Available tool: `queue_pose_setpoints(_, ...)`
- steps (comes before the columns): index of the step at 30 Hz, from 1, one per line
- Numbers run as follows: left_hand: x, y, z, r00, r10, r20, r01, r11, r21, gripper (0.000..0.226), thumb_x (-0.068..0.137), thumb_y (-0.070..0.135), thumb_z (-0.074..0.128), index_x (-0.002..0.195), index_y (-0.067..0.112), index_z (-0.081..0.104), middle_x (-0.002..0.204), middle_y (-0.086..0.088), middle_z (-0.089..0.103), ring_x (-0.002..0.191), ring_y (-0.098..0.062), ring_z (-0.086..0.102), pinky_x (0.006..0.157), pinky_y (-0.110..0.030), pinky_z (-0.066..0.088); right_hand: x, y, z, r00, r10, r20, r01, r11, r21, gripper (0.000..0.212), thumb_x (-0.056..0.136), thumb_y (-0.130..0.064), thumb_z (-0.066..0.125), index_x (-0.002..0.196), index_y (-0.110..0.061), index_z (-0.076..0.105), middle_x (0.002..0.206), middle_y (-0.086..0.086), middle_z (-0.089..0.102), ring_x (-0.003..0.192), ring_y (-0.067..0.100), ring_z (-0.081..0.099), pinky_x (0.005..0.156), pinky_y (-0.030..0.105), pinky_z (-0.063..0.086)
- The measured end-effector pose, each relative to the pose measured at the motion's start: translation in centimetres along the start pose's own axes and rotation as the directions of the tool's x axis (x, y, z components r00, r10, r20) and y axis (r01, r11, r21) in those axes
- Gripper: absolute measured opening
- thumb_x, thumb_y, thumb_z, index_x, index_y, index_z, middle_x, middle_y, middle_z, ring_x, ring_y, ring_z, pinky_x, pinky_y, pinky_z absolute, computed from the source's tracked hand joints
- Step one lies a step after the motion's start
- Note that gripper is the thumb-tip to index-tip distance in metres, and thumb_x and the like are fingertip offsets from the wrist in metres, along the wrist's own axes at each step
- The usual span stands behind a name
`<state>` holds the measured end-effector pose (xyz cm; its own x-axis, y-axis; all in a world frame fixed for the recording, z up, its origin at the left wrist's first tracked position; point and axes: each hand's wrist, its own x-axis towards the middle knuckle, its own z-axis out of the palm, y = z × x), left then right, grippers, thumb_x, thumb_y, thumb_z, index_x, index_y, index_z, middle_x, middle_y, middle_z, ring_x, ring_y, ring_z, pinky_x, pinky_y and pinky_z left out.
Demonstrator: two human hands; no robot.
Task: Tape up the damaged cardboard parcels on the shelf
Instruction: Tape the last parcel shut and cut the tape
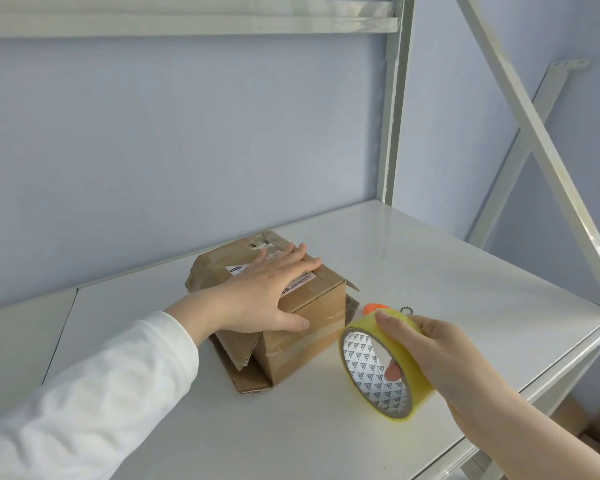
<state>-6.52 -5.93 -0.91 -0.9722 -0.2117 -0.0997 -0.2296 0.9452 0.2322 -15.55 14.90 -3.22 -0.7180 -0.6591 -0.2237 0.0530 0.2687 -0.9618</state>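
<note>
The parcel [284, 306] sits mid-shelf [465, 271], flaps torn. Your left hand [267, 292] presses flat on its top, fingers straight. Just right of it, your right hand [440, 355] grips the tape roll [385, 368], thumb through the core. An orange object [373, 308] peeks behind.

The parcel [305, 325] sits on the shelf [430, 265], toward the back. The left hand [267, 292] lies flat on its top. Just right of the parcel, the right hand [440, 355] holds the tape roll [368, 365]; a small object [373, 309] lies on the shelf behind the roll.
</note>
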Motion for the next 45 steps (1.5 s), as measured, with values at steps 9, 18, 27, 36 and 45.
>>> queue_pose_setpoints(9,0.2,-0.6,-0.3,0.998,0.027,0.058,-0.031,0.997,0.066,0.082,0.091,0.040,0.056,0.143,0.042,-0.007,0.156,0.008,-0.018,0.141,-0.002,-0.021,0.116,-0.033,-0.016,0.8,1.2,0.3,0.993,-0.006,0.120,0.005,1.000,0.015,0.032,0.089,-0.044,0.051,0.084,-0.018,0.068,0.057,0.004,0.067,0.060,0.013,0.061,0.069,0.027,0.043)
queue_pose_setpoints(18,1.1,-5.6,-2.5,0.996,0.083,-0.029,-0.078,0.989,0.121,0.065,0.091,0.039,0.057,0.131,0.059,0.009,0.151,0.028,0.000,0.132,0.020,-0.016,0.117,-0.035,-0.014,3.6,1.6,3.9,0.960,-0.066,0.273,0.041,0.995,0.096,0.044,0.086,-0.048,0.054,0.097,-0.008,0.066,0.087,0.001,0.072,0.081,0.013,0.064,0.077,0.026,0.050)
queue_pose_setpoints(27,-2.7,3.5,2.3,0.712,-0.607,-0.353,0.168,0.635,-0.754,0.047,0.069,0.070,0.058,0.092,0.029,0.057,0.088,0.016,0.064,0.083,0.000,0.059,0.079,-0.023,0.046,10.4,2.1,-3.4,0.993,-0.120,0.019,0.095,0.669,-0.737,0.051,0.089,-0.049,0.052,0.133,-0.025,0.045,0.130,-0.002,0.040,0.128,0.016,0.027,0.093,0.025,0.032)
queue_pose_setpoints(36,0.5,6.8,5.0,0.627,-0.764,0.152,0.153,-0.070,-0.986,0.045,0.084,0.032,0.067,0.122,0.020,0.047,0.105,-0.002,0.068,0.087,-0.015,0.066,0.081,-0.033,0.055,12.2,2.4,-3.9,0.960,-0.194,0.200,0.253,0.907,-0.338,0.012,0.088,-0.014,0.062,0.089,-0.020,0.051,0.098,0.004,0.062,0.080,0.022,0.065,0.070,0.032,0.052)
queue_pose_setpoints(45,-0.5,7.1,3.8,0.617,-0.765,0.184,0.178,-0.092,-0.980,0.014,0.087,0.028,0.063,0.086,0.014,0.066,0.082,-0.005,0.066,0.075,-0.020,0.062,0.072,-0.027,0.047,10.5,-4.5,-0.9,0.691,-0.560,0.457,0.716,0.615,-0.330,0.018,0.094,-0.022,0.051,0.100,-0.038,0.047,0.090,-0.020,0.056,0.073,0.009,0.057,0.061,0.016,0.039)
